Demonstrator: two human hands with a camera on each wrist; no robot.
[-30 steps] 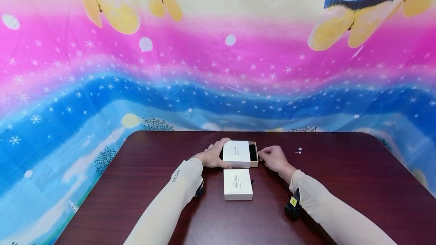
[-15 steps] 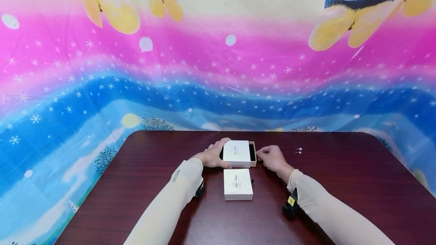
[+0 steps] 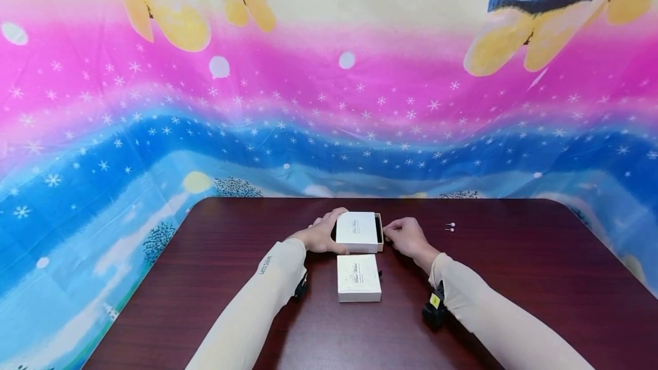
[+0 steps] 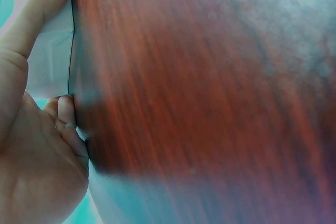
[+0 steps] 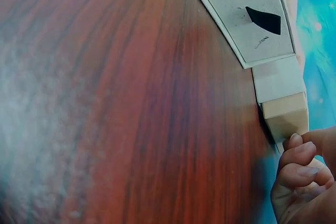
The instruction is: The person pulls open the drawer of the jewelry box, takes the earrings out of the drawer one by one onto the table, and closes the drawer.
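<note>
My left hand (image 3: 323, 236) grips the white printed sleeve of a small drawer-style gift box (image 3: 356, 232), thumb on its near side. The drawer (image 5: 286, 115), tan with a dark lining, sticks out slightly from the right end. Against that end rest the thumb and index fingertips of my right hand (image 3: 408, 238), the fingers curled; any pull tab between them is hidden. Just nearer lies a second white gift box (image 3: 358, 278), its drawer fully in, with a black ribbon tab (image 5: 266, 21) on its right end.
Two pearl-headed stud earrings (image 3: 452, 227) lie on the dark red wooden table (image 3: 514, 256), right of my right hand. A colourful printed cloth (image 3: 329, 101) hangs behind the table's far edge.
My right hand has moved left together with the drawer, which has slid further into its sleeve. The left hand, the second box and the earrings have stayed in place.
</note>
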